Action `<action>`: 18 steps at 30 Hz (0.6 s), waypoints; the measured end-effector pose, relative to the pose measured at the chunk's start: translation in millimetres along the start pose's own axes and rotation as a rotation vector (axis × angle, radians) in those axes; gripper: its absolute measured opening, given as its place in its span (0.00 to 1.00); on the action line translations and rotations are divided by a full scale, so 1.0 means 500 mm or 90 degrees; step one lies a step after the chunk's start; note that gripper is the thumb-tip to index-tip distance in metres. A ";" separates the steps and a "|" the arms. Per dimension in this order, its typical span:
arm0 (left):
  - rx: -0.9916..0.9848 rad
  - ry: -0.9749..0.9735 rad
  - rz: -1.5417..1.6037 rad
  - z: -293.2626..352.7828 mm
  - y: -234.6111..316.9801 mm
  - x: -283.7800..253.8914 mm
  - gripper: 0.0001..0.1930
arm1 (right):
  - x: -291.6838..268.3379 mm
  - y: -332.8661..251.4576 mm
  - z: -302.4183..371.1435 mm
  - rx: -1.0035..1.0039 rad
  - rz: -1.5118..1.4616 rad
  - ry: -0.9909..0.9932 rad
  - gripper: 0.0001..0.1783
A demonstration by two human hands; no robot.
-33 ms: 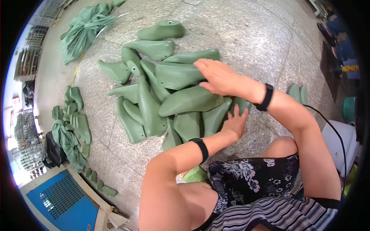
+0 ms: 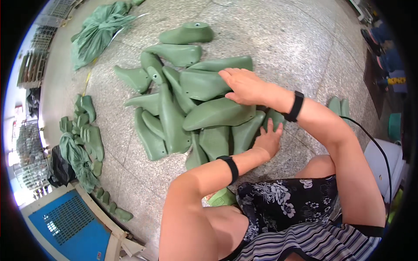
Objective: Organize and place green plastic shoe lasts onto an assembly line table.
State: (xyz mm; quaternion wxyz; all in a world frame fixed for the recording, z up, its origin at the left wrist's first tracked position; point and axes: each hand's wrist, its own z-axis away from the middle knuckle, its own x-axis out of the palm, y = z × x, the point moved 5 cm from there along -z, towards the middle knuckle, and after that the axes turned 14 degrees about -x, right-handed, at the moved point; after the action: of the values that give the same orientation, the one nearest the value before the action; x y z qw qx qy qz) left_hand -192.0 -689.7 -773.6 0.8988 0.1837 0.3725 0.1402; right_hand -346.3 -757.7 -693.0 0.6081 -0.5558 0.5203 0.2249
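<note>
Fingers outstretched, the right hand (image 2: 248, 87) lies over green shoe lasts (image 2: 217, 114) mid-frame; the left hand (image 2: 267, 142), splayed, touches another right of centre.

Two black wristbands (image 2: 296, 106) — a striped, black-trimmed top (image 2: 283, 243) — black fabric (image 2: 265, 212) printed with pale flowers.

Muted green shoe lasts (image 2: 220, 114) show at centre, a bluish-green bag (image 2: 93, 37) at upper left, a blue panel (image 2: 82, 235) at lower left, white-flowered black cloth (image 2: 300, 198) and black-and-grey striped fabric (image 2: 278, 243) at lower right.
</note>
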 end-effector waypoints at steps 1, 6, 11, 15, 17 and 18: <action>-0.001 0.002 0.017 0.001 -0.004 0.000 0.40 | 0.038 0.025 -0.027 0.071 -0.037 -0.079 0.29; -0.023 -0.050 0.084 0.019 -0.029 -0.030 0.39 | 0.062 0.041 -0.039 -0.064 -0.014 0.058 0.29; 0.007 0.012 0.051 -0.014 -0.006 0.027 0.38 | -0.086 0.087 0.082 0.272 -0.298 0.027 0.24; -0.015 0.020 0.079 0.011 -0.067 0.025 0.38 | -0.110 0.225 0.339 0.123 -0.053 0.229 0.30; 0.008 0.046 0.097 -0.002 -0.014 0.024 0.40 | -0.215 0.284 0.547 0.295 -0.264 0.236 0.33; -0.013 0.035 0.089 -0.004 -0.025 0.027 0.40 | -0.275 0.217 0.506 0.365 -0.219 0.041 0.29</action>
State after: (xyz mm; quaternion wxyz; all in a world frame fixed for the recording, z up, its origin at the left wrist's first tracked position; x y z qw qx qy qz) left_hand -182.9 -694.9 -788.7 0.8780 0.1967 0.3816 0.2116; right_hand -391.0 -454.8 -660.0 0.7521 -0.4487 0.4797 -0.0539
